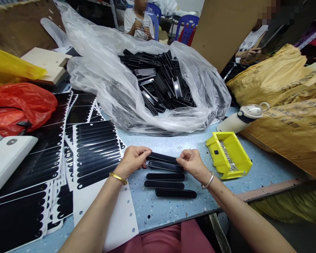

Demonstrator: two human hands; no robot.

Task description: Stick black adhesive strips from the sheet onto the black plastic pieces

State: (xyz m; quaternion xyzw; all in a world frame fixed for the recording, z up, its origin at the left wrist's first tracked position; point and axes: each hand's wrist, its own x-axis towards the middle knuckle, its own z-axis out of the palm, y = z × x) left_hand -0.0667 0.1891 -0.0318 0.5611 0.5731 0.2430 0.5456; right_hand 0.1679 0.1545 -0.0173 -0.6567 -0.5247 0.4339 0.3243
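Left hand: the bare left hand (pixel 134 159), a gold-coloured bangle (pixel 118 178) at its wrist, is pinched together, thumb and forefinger on the left end of a slim black strip (pixel 163 157)
Right hand: the bare right hand (pixel 194 163), with a silver-coloured bangle (pixel 208 181), is likewise closed to a pinch on the strip's right end, its other fingers curled
Black strip: stretched crosswise between the two hands, at the far end of a column of four slim black round-ended bars (pixel 165 176); whether it touches the nearest of them, I cannot tell
Bars: roughly parallel, the lowest set a little to the right and closest to the bench's front edge
Bench: a speckled pale-blue bench (pixel 173 209); toward its left edge lie overlapping white sheets with glossy black strips (pixel 97 147)
Bin: an open yellow plastic bin (pixel 217 160) of small silvery metal parts (pixel 228 156), near the right end of the front edge, a white bottle with a dark collar (pixel 230 123) tilted just behind it
Far side: a large translucent plastic bag (pixel 102 70), open on a heap of black plastic pieces (pixel 160 84)
Room: a seated person in a white top (pixel 128 24) beyond the bench, blue-purple plastic chairs (pixel 186 28), tan printed sacks (pixel 268 77) at right
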